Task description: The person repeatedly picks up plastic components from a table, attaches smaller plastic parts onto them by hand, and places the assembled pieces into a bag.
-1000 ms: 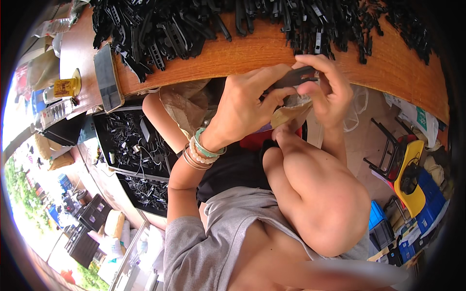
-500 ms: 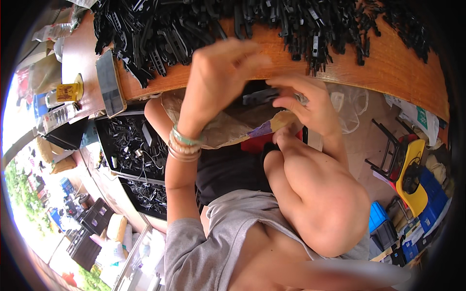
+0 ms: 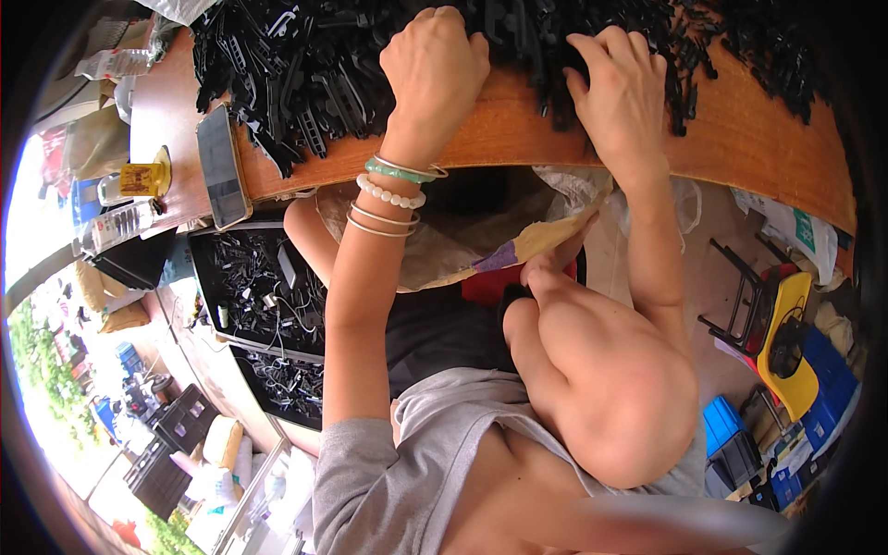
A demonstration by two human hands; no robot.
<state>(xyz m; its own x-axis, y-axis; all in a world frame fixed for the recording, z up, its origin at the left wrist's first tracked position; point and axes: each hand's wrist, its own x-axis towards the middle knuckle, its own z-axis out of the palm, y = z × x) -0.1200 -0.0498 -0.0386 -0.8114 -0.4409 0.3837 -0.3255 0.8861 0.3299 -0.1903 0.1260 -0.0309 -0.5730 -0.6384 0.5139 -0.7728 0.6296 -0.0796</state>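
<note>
Loose black plastic parts lie heaped along the far side of the wooden table (image 3: pixel 740 148). At the near edge of the long-part heap (image 3: pixel 305 74), my left hand (image 3: pixel 430 83) has its fingers curled in; what they hold, if anything, is hidden. Bracelets circle that wrist. My right hand (image 3: pixel 618 106) reaches over the middle heap (image 3: pixel 532 42), fingers bent and spread apart, the thumb near several black parts. Between my forearms, below the table edge, a large sack (image 3: pixel 435 254) gapes open over my lap, its inside dark.
A phone (image 3: pixel 222 166) lies at the table's left, beside a yellow container (image 3: pixel 139 179). Black trays (image 3: pixel 254 277) of small parts and cables stand below left. To the right are a yellow chair (image 3: pixel 791 347), blue bins (image 3: pixel 721 425) and a clear plastic bag (image 3: pixel 686 208).
Both hands have moved from above the sack's mouth up to the heaps on the table. The dark part that was beside my right fingers is no longer seen there.
</note>
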